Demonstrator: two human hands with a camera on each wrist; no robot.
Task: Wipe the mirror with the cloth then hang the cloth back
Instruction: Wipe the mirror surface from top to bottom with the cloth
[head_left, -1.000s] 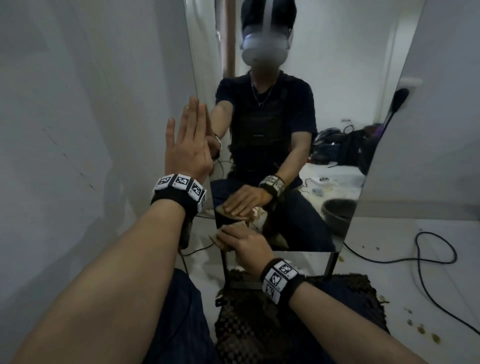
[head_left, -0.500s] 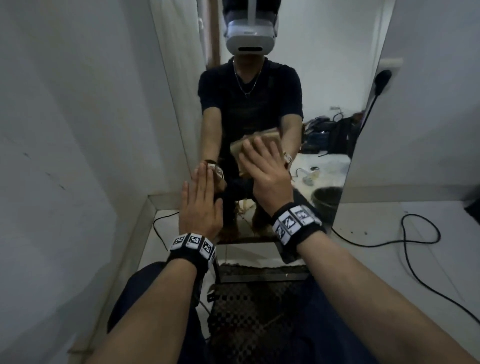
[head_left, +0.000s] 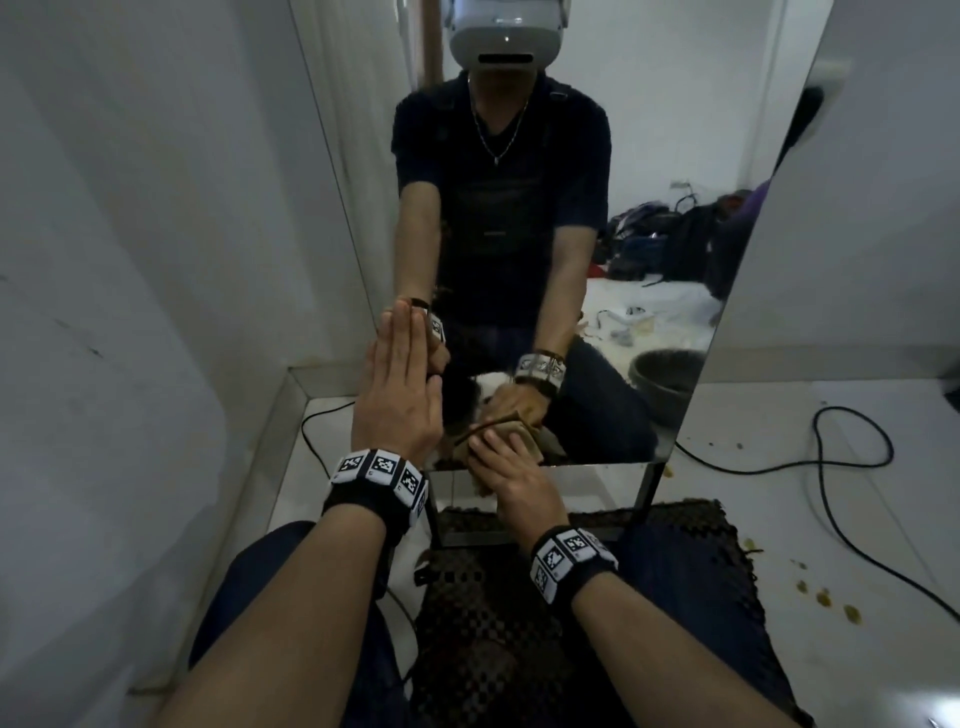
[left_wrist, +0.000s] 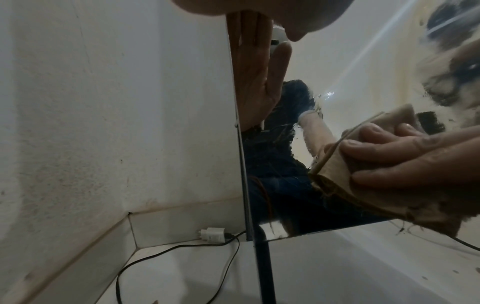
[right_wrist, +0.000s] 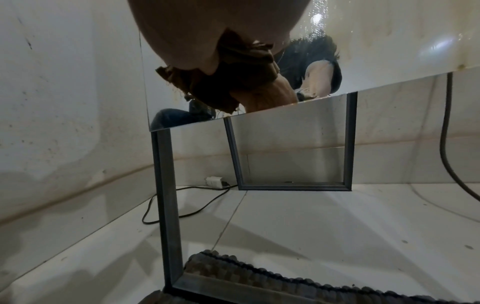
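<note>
A tall mirror (head_left: 675, 182) stands on a dark metal frame (right_wrist: 166, 195) in a corner. My left hand (head_left: 402, 384) lies flat, fingers straight, against the mirror's left edge. In the left wrist view only the heel of that hand (left_wrist: 259, 12) shows, with its reflection below. My right hand (head_left: 506, 473) presses a folded tan cloth (head_left: 511, 434) on the glass just above the mirror's bottom edge. Its fingers (left_wrist: 402, 156) lie spread over the cloth (left_wrist: 335, 172). From the right wrist the cloth (right_wrist: 233, 82) bunches out under the palm (right_wrist: 187, 30).
A white wall stands close on the left. A dark woven mat (head_left: 519, 623) lies under my knees at the frame's foot. A black cable (head_left: 841, 457) loops on the floor to the right, and a white charger (left_wrist: 211, 236) sits by the skirting. Brown spots (head_left: 826, 597) mark the tiles.
My right hand swept the cloth up to the middle of the mirror, then back down to its lower edge. My left hand stayed on the left edge.
</note>
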